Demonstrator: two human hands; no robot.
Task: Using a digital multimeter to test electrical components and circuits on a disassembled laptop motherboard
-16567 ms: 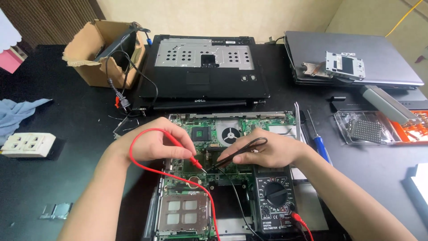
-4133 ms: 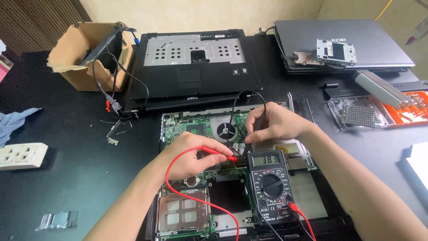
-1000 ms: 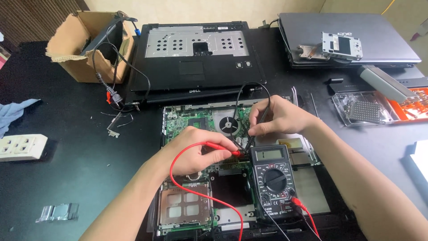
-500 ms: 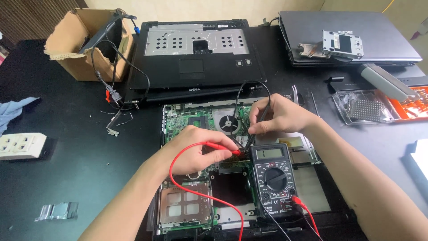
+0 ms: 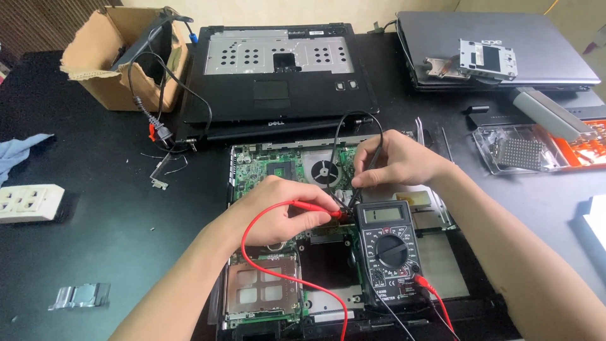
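- The left hand (image 5: 278,211) grips the slim red test probe (image 5: 312,207) like a pen, fingers closed around its shaft, the tip pressed down on the green laptop motherboard (image 5: 271,167) just left of the meter, probably so it stays steady on one small contact.
- The right hand (image 5: 394,161) pinches the thin black test probe (image 5: 361,180) between thumb and fingers and angles it down to a spot on the board close beside the red tip; both tips meet the board near its middle.
- The black digital multimeter with a round dial (image 5: 390,252) lies flat on the opened chassis directly below the hands, its grey screen facing up where it can be read without moving either probe.
- Red and black leads (image 5: 281,275) loop from the meter's lower sockets, slack enough to leave the hands free.
- The motherboard sits in the open laptop base at the front of the black tabletop (image 5: 95,252), its round fan (image 5: 325,170) exposed.
- A torn brown cardboard box (image 5: 110,69) at the far left holds a dark flat part and a black cable that spills over its edge.
- A clear plastic tray (image 5: 524,148) at the right holds a perforated metal piece; an orange compartment box (image 5: 584,145) next to it has small items too tiny to tell.
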